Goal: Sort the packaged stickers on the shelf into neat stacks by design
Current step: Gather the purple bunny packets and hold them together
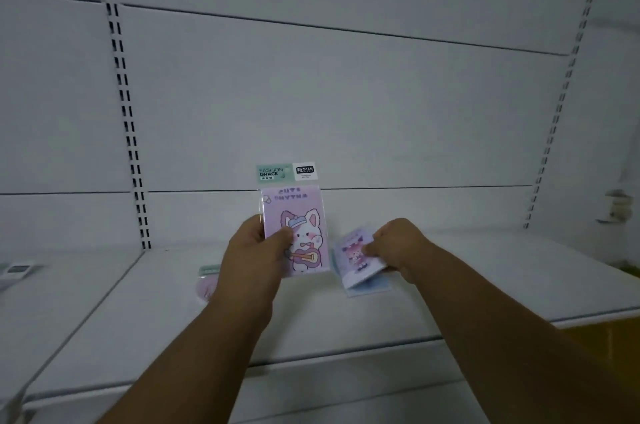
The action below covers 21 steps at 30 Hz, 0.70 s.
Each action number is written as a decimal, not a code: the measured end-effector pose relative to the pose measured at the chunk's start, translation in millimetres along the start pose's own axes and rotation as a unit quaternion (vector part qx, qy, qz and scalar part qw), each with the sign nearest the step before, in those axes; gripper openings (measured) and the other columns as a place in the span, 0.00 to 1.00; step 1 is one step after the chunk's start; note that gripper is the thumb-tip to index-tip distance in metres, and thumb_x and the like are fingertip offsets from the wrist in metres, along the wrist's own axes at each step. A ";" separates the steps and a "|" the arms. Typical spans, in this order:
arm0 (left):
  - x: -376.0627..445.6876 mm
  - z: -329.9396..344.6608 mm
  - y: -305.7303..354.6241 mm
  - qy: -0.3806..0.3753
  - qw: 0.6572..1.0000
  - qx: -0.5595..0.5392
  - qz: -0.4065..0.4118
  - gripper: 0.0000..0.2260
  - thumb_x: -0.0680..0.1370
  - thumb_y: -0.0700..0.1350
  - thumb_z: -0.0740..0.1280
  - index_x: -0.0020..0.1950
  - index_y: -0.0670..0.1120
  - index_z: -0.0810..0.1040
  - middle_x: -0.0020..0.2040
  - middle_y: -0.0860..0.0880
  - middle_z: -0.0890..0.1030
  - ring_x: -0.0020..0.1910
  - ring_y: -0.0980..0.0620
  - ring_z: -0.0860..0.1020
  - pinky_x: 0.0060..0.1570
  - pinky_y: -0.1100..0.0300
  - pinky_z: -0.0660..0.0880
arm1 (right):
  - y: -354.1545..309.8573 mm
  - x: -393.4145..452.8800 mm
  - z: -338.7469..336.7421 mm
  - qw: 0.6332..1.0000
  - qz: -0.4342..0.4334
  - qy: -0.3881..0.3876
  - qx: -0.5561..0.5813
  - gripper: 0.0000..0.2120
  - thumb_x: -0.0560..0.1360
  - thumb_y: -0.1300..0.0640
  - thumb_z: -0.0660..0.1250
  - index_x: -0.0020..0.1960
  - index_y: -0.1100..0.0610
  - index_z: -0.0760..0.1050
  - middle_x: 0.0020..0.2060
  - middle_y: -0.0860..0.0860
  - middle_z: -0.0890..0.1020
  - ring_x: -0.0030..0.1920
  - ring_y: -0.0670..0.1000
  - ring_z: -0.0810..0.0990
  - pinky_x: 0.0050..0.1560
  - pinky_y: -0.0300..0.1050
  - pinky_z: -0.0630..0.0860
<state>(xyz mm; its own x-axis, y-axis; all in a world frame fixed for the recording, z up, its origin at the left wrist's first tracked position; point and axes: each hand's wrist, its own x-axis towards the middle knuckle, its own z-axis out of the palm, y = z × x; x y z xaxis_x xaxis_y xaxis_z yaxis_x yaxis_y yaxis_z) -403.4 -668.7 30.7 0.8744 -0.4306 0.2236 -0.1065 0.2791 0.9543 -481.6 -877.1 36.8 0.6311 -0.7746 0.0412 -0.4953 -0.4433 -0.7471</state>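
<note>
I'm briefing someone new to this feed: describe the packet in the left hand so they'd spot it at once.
On the white shelf, find the left hand at centre. It holds a pink sticker packet upright. Unlike the tilted packet in the right hand, it shows a guitar-playing bunny and a green "FASHION GRACE" header.

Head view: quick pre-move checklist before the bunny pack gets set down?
1. Left hand grip on the pink bunny-with-guitar sticker pack: ok, held upright, thumb across the front.
2. Design readable: ok, bunny and teal header card face the camera.
3. Right hand free: not ok, it is pinching a tilted purple cartoon-figure sticker pack.
4. Pale blue pack under it lying flat: cannot tell, mostly hidden.
5. Matching stack: cannot tell; the pink pack on the white shelf behind the left wrist is mostly covered.
6. Shelf space in front: ok, bare.
</note>
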 end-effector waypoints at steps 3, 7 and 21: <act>-2.8 17.6 -8.7 0.015 1.000 0.012 -0.013 0.08 0.78 0.40 0.65 0.52 0.50 0.81 0.42 0.50 0.87 0.39 0.48 0.85 0.40 0.52 0.81 | 8.0 11.1 0.6 0.994 -0.017 -0.024 -0.102 0.15 0.69 0.56 0.73 0.30 0.59 0.70 0.27 0.54 0.73 0.28 0.52 0.75 0.27 0.38 0.71; 1.5 40.3 -17.1 0.025 0.999 0.039 -0.028 0.07 0.77 0.39 0.66 0.50 0.48 0.81 0.43 0.49 0.87 0.39 0.47 0.85 0.42 0.49 0.82 | 20.5 19.4 -3.9 0.968 -0.077 -0.008 -0.240 0.20 0.68 0.47 0.74 0.34 0.59 0.67 0.29 0.49 0.68 0.37 0.51 0.73 0.32 0.39 0.65; 35.9 85.7 -44.3 -0.026 0.959 0.255 -0.120 0.06 0.74 0.46 0.72 0.43 0.43 0.82 0.38 0.46 0.86 0.35 0.47 0.85 0.35 0.54 0.83 | 9.2 71.3 -22.8 0.972 -0.037 -0.135 0.190 0.06 0.74 0.64 0.68 0.38 0.62 0.77 0.31 0.56 0.78 0.25 0.49 0.72 0.24 0.39 0.63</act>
<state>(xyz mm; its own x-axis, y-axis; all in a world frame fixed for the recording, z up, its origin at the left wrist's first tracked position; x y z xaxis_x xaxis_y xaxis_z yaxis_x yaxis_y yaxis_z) -407.9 -770.1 13.5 0.8796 -0.4755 -0.0172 -0.1348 -0.2837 0.9494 -454.8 -946.7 48.1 0.8152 -0.5783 -0.0339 -0.2199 -0.2548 -0.9417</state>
